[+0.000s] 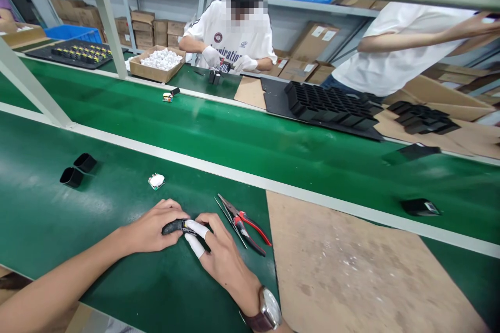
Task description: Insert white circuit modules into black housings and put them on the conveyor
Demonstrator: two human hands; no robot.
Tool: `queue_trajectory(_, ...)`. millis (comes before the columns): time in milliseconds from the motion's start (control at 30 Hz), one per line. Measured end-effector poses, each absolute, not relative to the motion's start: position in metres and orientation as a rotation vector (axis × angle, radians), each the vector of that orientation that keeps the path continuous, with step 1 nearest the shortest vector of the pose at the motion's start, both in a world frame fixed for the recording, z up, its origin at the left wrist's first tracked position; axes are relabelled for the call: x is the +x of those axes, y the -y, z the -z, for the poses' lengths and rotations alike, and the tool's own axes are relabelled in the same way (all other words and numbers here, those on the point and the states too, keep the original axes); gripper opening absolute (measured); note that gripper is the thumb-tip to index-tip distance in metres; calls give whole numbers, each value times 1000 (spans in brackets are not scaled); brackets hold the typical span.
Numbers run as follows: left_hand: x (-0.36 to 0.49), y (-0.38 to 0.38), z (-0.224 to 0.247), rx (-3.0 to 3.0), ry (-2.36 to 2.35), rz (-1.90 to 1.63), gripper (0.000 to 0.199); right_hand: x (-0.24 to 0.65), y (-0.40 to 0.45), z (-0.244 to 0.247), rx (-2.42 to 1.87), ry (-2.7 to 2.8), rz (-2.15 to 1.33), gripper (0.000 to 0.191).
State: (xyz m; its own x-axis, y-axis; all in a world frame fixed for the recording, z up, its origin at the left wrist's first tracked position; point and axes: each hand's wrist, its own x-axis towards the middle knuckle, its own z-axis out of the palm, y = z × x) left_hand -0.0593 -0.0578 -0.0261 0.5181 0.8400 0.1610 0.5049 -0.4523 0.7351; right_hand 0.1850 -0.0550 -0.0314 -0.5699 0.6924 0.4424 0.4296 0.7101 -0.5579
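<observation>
My left hand (154, 226) holds one end of a small black piece (172, 227) between its fingers and thumb. At the right end of that piece a small circuit board (185, 226) shows, with a yellow part and thin pins. My right hand (224, 255) pinches the board end, with white covers on thumb and forefinger and a watch on the wrist. Part of the board is hidden under these fingers. Red-handled pliers (244, 223) and metal tweezers (231, 222) lie right of my hands. A loose white-topped board (157, 181) lies beyond my left hand.
Two black housings (72, 177) stand at left on the green table. Cardboard (351, 265) covers the right side. Beyond a white rail (187, 158) runs a green belt carrying a board (167, 97) and black housings (420, 207). A gloved co-worker (234, 36) sits opposite; metal posts (105, 15) rise at left.
</observation>
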Motion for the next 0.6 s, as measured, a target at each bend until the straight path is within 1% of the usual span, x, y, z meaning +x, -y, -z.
queue_trajectory(133, -60, 58, 27, 2147, -1092, -700, 38, 186, 55, 33, -853, 2242, -527, 33)
queue_trajectory(300, -59, 58, 27, 2137, -1075, -713, 34, 187, 55, 32, -846, 2208, -504, 38)
queue_trajectory(467, -58, 58, 26, 2143, -1090, -698, 35, 185, 54, 30, -825, 2278, -475, 33)
queue_trajectory(600, -58, 57, 26, 2141, -1100, -694, 37, 186, 54, 28, -818, 2299, -485, 33)
